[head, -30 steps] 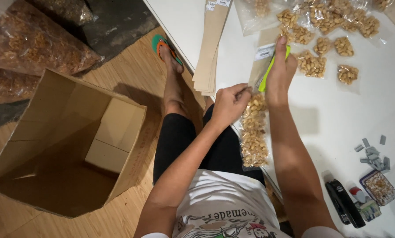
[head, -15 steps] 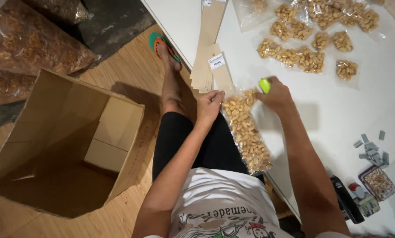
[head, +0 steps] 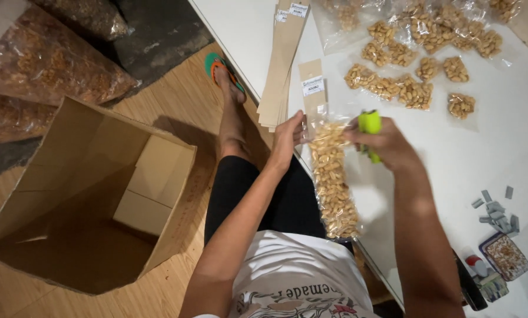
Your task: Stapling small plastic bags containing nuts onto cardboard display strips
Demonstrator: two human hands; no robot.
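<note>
White printed shirt and black trousers, bottom centre of the frame: the person's own body, seen from above.

Long clear packet of peanuts point(head: 333, 176), centre: lies lengthwise along the near edge of the white bench point(head: 470, 159), its lower end reaching toward the person's lap, its upper end capped by a tan card header point(head: 313, 88) with a small white label.

Left hand point(head: 288, 136), centre: fingers curled and pinching the packet's upper left edge, just below the header.

Right hand point(head: 381, 144), right of centre: closed in a fist around a lime-green stapler point(head: 369, 126), which stands just right of the packet's top; whether it touches the packet cannot be told.

Brown cardboard box point(head: 93, 194), lower left: open, flaps up, standing on the wooden floor beside the person's leg.

Grey staple strips point(head: 495, 209), lower right: scattered on the bench, near a small patterned tin point(head: 505, 256).

Bare foot in a green and orange sandal point(head: 221, 69), upper centre, on the floor by the bench edge.

Stack of tan card strips point(head: 281, 65), upper centre: lying on the bench, left of the header.

Small clear packets of peanuts point(head: 417, 53), upper right: spread loosely over the bench.

Large bags of brown snacks point(head: 40, 65), upper left: piled on the floor.
</note>
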